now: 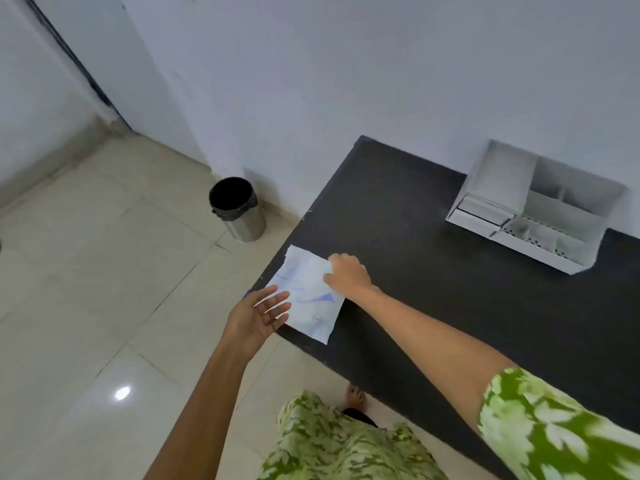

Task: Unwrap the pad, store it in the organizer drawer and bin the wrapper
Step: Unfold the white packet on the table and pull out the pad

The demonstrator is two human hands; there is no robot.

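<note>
Head view looks down on a pale tiled floor (104, 271) that fills the left half of the frame, with a white wall (346, 64) across the top. A dark, matte countertop (450, 289) runs from the centre to the right edge. On its far right, against the wall, stands a white organizer (533, 206) with open compartments on top and two shallow drawers stacked at its lower left corner. On the floor in the centre left, by the wall, sits a round steel bin (239, 209) lined with a black bag, its mouth open.

At the near left corner of the countertop, in the middle of the frame, lies the wrapped pad (304, 292): a flat, roughly square white packet with pale blue and violet markings, a small round mark near its lower edge, and ragged crimped edges; its left side overhangs the counter edge slightly. The right hand (348, 275) rests on the packet's right edge with fingers curled down onto it; whether it pinches the wrapper I cannot tell. The left hand (259, 315) is spread open, palm up, fingertips touching the packet's lower left edge, gripping nothing. A green leaf-print sleeve (554, 427) shows at lower right.
</note>
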